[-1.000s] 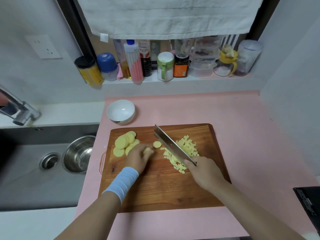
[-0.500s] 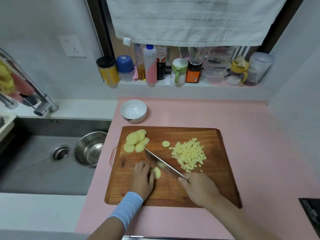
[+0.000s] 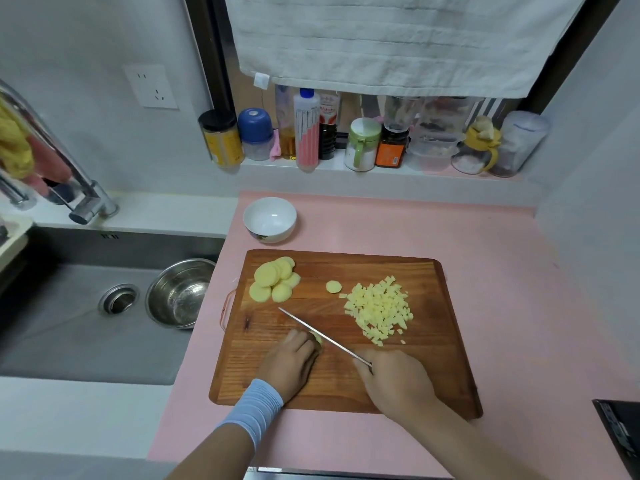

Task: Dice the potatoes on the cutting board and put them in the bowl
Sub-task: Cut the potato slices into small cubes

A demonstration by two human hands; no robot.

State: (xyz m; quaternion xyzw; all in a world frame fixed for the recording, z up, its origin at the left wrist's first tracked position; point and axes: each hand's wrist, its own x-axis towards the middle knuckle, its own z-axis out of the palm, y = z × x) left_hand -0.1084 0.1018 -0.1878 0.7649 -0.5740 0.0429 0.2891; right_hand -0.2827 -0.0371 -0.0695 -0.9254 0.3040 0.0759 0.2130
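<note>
A wooden cutting board [image 3: 433, 372] lies on the pink counter. A stack of round potato slices [image 3: 273, 284] sits at its far left, one lone slice [image 3: 334, 287] near the middle, and a pile of diced potato [image 3: 380, 308] at the right. My left hand [image 3: 290, 364] holds down a small potato piece [image 3: 318, 340] with curled fingers; most of the piece is hidden. My right hand [image 3: 394, 381] grips the handle of a cleaver [image 3: 322, 336], whose blade stands on edge right beside the left fingers. The empty white bowl [image 3: 270, 219] stands behind the board.
A steel sink [image 3: 86, 317] with a metal bowl [image 3: 180, 292] lies left of the counter, with a tap [image 3: 62, 178] above it. Bottles and jars [image 3: 363, 140] line the back ledge under a hanging towel. A dark object [image 3: 620, 434] sits at the right edge.
My left hand carried a potato piece from the slice stack toward the near side of the board. The cleaver left the diced pile and now stands against that piece.
</note>
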